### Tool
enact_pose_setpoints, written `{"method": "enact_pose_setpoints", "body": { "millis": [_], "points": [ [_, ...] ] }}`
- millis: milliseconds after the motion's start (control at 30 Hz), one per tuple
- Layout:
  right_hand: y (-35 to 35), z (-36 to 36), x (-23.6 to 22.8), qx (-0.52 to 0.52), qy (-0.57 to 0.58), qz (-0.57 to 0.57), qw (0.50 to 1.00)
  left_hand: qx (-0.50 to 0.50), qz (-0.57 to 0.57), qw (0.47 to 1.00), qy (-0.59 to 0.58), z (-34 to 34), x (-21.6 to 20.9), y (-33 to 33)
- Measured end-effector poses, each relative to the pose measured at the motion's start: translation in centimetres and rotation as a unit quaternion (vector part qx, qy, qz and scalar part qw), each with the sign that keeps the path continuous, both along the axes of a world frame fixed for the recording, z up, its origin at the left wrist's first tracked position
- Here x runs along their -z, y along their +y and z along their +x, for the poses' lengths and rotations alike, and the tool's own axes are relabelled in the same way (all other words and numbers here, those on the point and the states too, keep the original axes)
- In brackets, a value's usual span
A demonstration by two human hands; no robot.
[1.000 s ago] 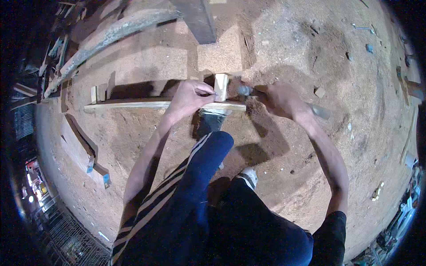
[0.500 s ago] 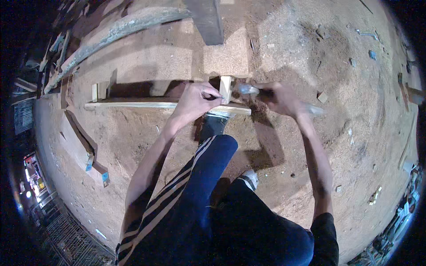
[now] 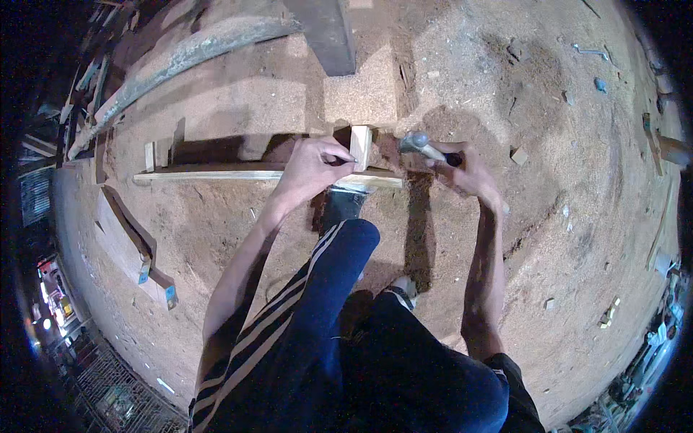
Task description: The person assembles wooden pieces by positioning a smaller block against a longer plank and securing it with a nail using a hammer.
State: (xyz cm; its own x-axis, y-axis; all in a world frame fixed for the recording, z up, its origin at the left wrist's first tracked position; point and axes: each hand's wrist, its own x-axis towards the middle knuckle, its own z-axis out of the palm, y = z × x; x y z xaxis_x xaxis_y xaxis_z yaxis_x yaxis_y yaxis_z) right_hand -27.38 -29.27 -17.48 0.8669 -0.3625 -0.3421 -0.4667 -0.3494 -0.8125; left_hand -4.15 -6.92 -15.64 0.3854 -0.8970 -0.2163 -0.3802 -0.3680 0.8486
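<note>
A long pale wooden strip (image 3: 216, 175) lies across the sawdust floor, with a short upright wooden block (image 3: 360, 147) standing at its right end. My left hand (image 3: 312, 167) pinches something small against that block; whether it is a nail I cannot tell. My right hand (image 3: 465, 173) grips a hammer (image 3: 422, 145), its metal head just right of the block. My foot (image 3: 341, 206) in a dark shoe rests against the strip below the block.
Sawdust (image 3: 361, 94) is heaped behind the block. A dark post (image 3: 325, 32) stands at the top, a curved plank (image 3: 180, 58) lies at the upper left, and a wooden piece with blue tape (image 3: 141, 249) at the left. Scraps (image 3: 518, 155) dot the floor at the right.
The hammer head has drawn slightly away to the right of the block. My left hand stays on the block and the strip has not moved.
</note>
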Motion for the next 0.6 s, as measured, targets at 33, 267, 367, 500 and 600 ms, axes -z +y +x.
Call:
{"method": "enact_pose_setpoints", "body": {
  "millis": [33,267,367,500,600],
  "points": [
    [0.2,0.6,-1.5,0.002,0.023,0.016,1.0,-0.001,0.006,1.0,-0.004,0.0,-0.4,-0.1],
    [2.1,2.8,-1.0,-0.053,-0.021,-0.036,0.998,-0.008,0.029,1.0,0.0,-0.1,-0.4,-0.2],
    [1.2,0.6,-2.5,0.024,0.02,0.014,0.999,-0.005,0.034,0.999,-0.002,-0.2,-0.7,-0.4],
    [1.1,-0.3,-2.8,0.07,0.021,0.088,0.993,-0.002,0.011,1.0,-0.022,-0.1,-0.3,-0.2],
    [3.2,2.0,-1.0,0.03,-0.038,0.108,0.993,0.003,0.007,0.999,-0.041,-0.4,-0.7,-0.4]
  ]
}}
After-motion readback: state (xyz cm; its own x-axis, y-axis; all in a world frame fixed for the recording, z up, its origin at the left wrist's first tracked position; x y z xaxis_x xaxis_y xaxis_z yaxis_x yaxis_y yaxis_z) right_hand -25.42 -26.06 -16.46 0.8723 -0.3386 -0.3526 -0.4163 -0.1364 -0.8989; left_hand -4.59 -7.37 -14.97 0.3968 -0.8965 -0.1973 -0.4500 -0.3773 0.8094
